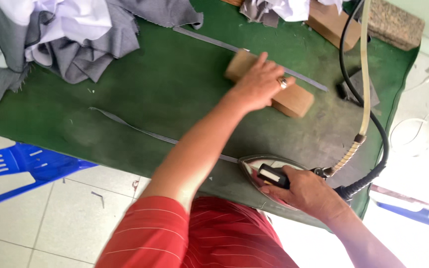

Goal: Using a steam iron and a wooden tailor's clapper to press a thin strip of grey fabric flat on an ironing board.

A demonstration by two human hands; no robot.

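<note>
On the green felt-covered ironing table (140,84), the work looks to be partway through pressing narrow grey fabric strips: one long thin grey strip (140,130) lies flat across the table's near half, running up to the nose of the silver steam iron with a black handle (269,176), while a second grey strip (224,45) lies on the table's far half, passing under the pale rectangular wooden block (294,99). Judging from how they lie, the strip under the block seems already pressed and left to set, and the near strip is the one in hand — how much of it is pressed I cannot tell. The left hand (261,82), wearing a ring, rests flat and spread on top of the block, fingers extended, pressing rather than gripping. The right hand (306,191) is wrapped closed around the iron's handle at the table's near edge, the iron's sole down on the felt. A heap of grey and white cloth pieces (60,34) sits on the table's far left corner — apparently waiting — and a black cord and cream hose (366,74) hang by its right end.
</note>
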